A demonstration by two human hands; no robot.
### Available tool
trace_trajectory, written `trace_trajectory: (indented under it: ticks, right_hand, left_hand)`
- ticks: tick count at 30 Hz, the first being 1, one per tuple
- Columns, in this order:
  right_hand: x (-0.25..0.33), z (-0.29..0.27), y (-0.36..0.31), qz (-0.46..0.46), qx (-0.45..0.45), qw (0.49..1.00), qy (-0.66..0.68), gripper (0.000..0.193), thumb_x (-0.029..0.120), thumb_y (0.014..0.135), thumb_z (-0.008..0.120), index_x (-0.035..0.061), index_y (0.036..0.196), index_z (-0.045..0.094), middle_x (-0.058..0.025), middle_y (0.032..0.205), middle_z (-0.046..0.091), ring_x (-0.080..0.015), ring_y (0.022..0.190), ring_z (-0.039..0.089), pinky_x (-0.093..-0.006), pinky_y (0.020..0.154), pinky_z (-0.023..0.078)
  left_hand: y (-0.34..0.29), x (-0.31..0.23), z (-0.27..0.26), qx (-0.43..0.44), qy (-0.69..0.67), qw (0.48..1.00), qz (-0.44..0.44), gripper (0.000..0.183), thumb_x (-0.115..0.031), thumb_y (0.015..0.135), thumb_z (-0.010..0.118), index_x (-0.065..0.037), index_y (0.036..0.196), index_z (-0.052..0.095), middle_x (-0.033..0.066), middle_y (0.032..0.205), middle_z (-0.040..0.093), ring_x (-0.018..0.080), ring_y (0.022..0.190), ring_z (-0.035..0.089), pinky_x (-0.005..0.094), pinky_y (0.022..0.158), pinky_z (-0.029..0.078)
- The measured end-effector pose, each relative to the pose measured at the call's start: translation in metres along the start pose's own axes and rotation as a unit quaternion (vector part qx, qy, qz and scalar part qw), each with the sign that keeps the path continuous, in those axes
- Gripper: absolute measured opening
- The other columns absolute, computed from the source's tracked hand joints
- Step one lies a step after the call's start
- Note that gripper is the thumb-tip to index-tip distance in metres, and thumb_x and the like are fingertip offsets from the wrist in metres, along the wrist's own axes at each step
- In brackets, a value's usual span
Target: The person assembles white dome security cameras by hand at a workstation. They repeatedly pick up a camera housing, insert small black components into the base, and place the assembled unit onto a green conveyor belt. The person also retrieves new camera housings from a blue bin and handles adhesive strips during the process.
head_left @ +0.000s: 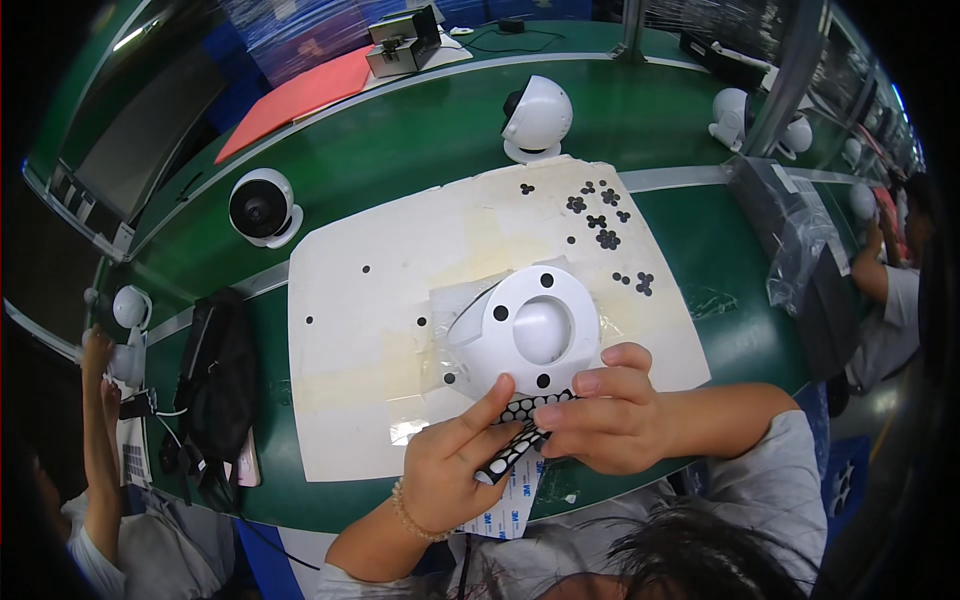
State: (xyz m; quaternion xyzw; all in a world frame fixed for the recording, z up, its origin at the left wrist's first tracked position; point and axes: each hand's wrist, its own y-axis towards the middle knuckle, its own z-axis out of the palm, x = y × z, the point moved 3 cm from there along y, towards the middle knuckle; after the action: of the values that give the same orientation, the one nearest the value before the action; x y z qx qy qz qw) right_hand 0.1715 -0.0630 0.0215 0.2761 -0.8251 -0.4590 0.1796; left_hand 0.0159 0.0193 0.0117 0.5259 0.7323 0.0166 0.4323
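Observation:
On the white board in front of me lies a white camera housing [590,330], its round base turned up. The base has a ring around a wide opening, with three black round pads on it. My left hand [450,450] is closed on a bent black sheet of round stickers [505,455], full of pale circles. The fingers of my right hand [610,420] pinch the same sheet at its right side; whether a loose pad is between them is hidden. A white backing with blue print [512,505] hangs below the sheet.
Loose black dots and clusters [607,239] lie on the white board [350,400]. Finished-looking white cameras [540,115] stand along the green table [420,120]. A black bag [215,375] lies at left, clear plastic wrap [800,255] at right. Co-workers [890,290] sit on both sides.

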Motion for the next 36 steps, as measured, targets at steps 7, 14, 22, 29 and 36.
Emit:
trace_trajectory:
  ticks: [7, 14, 22, 29, 36]
  right_hand:
    - [-0.049, -0.015, -0.01, 0.353, 0.116, 0.911, 0.178, 0.014, 0.021, 0.087, 0.051, 0.0072, 0.089, 0.053, -0.0177, 0.134, 0.033, -0.0379, 0.129, 0.019, -0.0451, 0.103, 0.017]
    - [-0.052, -0.015, -0.008, 0.342, 0.137, 0.912, 0.179, 0.015, 0.023, 0.088, 0.051, 0.0077, 0.088, 0.053, -0.0165, 0.133, 0.035, -0.0376, 0.128, 0.021, -0.0456, 0.102, 0.019]
    - [-0.049, -0.02, -0.012, 0.27, 0.144, 0.95, 0.06, 0.016, 0.02, 0.083, 0.056, 0.009, 0.095, 0.056, -0.0155, 0.131, 0.038, -0.0351, 0.124, 0.029, -0.0447, 0.099, 0.021]
    - [-0.054, -0.016, -0.022, 0.42, 0.049, 0.871, 0.248, 0.028, 0.017, 0.08, 0.06, 0.0057, 0.105, 0.054, -0.0095, 0.109, 0.053, -0.0224, 0.105, 0.047, -0.0332, 0.086, 0.036]
    - [-0.112, 0.008, 0.009, 0.549, 0.021, 0.65, 0.525, 0.019, 0.016, 0.08, 0.059, 0.0027, 0.094, 0.057, -0.001, 0.075, 0.059, -0.0061, 0.059, 0.051, -0.0196, 0.053, 0.041]
  left_hand:
    - [0.0, -0.003, -0.003, 0.042, -0.007, 0.998, -0.035, 0.021, 0.008, 0.063, 0.065, 0.005, 0.084, 0.063, 0.0197, 0.123, 0.049, 0.0268, 0.091, 0.062, 0.0271, 0.074, 0.05]
    - [-0.001, -0.004, -0.003, 0.029, -0.009, 0.999, -0.032, 0.021, 0.009, 0.062, 0.065, 0.006, 0.083, 0.063, 0.0209, 0.122, 0.049, 0.0232, 0.081, 0.065, 0.026, 0.069, 0.05]
    - [0.0, -0.005, -0.001, 0.025, -0.002, 0.999, -0.034, 0.021, 0.009, 0.062, 0.065, 0.006, 0.083, 0.063, 0.0208, 0.121, 0.05, 0.0235, 0.081, 0.065, 0.0263, 0.069, 0.05]
    - [0.0, 0.0, 0.003, -0.019, 0.017, 1.0, 0.002, 0.023, -0.001, 0.057, 0.066, -0.003, 0.08, 0.065, 0.0133, 0.12, 0.053, 0.0193, 0.063, 0.062, 0.0253, 0.055, 0.049]
    - [-0.001, -0.008, -0.009, -0.034, -0.011, 0.997, 0.065, 0.028, -0.005, 0.058, 0.068, -0.002, 0.085, 0.063, 0.0165, 0.115, 0.055, 0.0208, 0.064, 0.062, 0.027, 0.055, 0.05]
